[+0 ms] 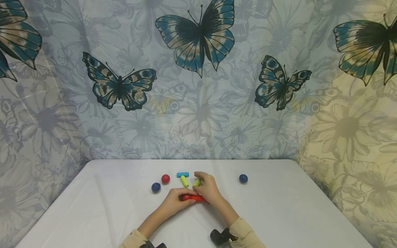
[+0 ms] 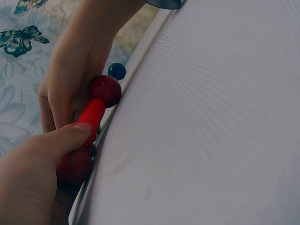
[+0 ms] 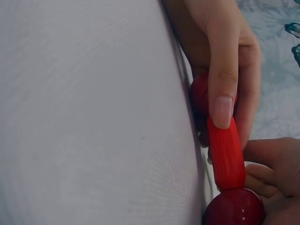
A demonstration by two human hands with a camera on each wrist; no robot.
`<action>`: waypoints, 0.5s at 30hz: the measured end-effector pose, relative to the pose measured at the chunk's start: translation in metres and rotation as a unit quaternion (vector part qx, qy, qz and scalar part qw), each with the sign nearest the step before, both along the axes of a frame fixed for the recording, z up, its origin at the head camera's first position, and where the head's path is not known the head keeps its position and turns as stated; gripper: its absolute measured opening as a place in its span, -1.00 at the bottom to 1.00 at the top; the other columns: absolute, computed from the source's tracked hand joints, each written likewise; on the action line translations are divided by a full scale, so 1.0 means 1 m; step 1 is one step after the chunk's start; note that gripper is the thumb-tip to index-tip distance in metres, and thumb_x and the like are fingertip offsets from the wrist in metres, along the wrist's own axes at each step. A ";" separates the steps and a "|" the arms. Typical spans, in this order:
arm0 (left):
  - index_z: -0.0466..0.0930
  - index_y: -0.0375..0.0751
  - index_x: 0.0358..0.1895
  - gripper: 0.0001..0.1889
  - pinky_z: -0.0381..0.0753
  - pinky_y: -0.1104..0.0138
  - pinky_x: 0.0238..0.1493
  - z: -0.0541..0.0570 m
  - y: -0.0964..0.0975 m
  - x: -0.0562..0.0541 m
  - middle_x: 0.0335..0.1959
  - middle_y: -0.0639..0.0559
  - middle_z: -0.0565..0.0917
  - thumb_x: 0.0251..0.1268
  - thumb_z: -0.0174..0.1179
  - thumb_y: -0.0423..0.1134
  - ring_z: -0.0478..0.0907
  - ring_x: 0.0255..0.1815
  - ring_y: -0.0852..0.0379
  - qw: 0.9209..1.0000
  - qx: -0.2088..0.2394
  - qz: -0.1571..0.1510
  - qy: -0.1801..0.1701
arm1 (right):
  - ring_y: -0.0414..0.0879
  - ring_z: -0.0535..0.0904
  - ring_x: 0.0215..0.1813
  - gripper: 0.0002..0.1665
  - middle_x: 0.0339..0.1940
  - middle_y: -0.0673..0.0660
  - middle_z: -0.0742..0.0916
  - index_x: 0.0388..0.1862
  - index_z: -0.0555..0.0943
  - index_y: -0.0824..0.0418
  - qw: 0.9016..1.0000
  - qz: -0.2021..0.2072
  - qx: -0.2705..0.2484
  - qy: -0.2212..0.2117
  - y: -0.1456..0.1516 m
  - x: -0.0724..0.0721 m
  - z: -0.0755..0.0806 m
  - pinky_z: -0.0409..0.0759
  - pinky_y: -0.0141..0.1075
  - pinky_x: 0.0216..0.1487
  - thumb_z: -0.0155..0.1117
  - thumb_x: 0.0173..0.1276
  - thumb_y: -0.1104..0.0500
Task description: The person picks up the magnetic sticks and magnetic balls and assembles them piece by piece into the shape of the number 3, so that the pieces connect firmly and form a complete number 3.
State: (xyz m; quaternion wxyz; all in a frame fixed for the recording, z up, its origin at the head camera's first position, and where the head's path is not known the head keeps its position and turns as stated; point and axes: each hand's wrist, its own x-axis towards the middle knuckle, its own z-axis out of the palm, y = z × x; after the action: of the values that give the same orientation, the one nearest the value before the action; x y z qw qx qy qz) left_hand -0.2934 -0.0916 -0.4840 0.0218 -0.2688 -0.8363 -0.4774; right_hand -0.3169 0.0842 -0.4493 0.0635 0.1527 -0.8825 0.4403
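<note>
"What's covered in the head view?"

"The right hand (image 1: 210, 190) hides part of a yellow stick (image 1: 197, 182) and the red ball (image 3: 234, 210) at the right end of the red stick (image 1: 197, 198)."

"Anything cut off?"

"That ball, by the right wrist view's bottom edge; the left hand (image 2: 30, 171), at its own view's left."

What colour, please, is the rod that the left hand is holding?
The rod is bright red; it shows best in the right wrist view.

Wht cloth-covered surface (image 1: 297, 206) w/ shiny dk-blue ball (image 1: 156, 187) & shiny red ball (image 1: 165, 179) at L, lt-blue stick (image 1: 182, 174) near lime-yellow stick (image 1: 184, 182) mid, another dk-blue ball (image 1: 243, 178) R.
</note>
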 end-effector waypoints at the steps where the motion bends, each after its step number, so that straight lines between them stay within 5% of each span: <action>1: 0.72 0.12 -0.02 -0.74 0.54 0.31 0.17 0.001 0.000 0.000 -0.04 0.14 0.76 0.20 0.35 -0.08 0.63 0.09 0.12 1.000 0.000 0.000 -0.003 | 0.20 0.54 0.28 -0.40 0.17 0.28 0.67 0.21 0.53 0.37 1.000 0.004 -0.010 -0.001 0.001 0.000 0.000 0.49 0.03 0.30 0.41 0.15 0.35; 15: 0.72 0.15 -0.01 -0.73 0.53 0.38 0.13 0.001 0.000 0.000 -0.08 0.24 0.76 0.20 0.35 -0.08 0.61 0.05 0.24 1.000 0.003 -0.003 -0.008 | 0.15 0.48 0.37 -0.36 0.23 0.20 0.65 0.26 0.50 0.28 0.995 0.016 -0.098 0.002 0.011 -0.012 -0.004 0.41 -0.04 0.39 0.40 0.17 0.38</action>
State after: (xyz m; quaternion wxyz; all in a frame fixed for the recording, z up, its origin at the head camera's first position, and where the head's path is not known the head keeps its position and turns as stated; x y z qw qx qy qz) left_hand -0.2935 -0.0917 -0.4832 0.0142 -0.2677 -0.8342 -0.4819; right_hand -0.3286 0.0952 -0.4531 0.0725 0.1607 -0.8323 0.5255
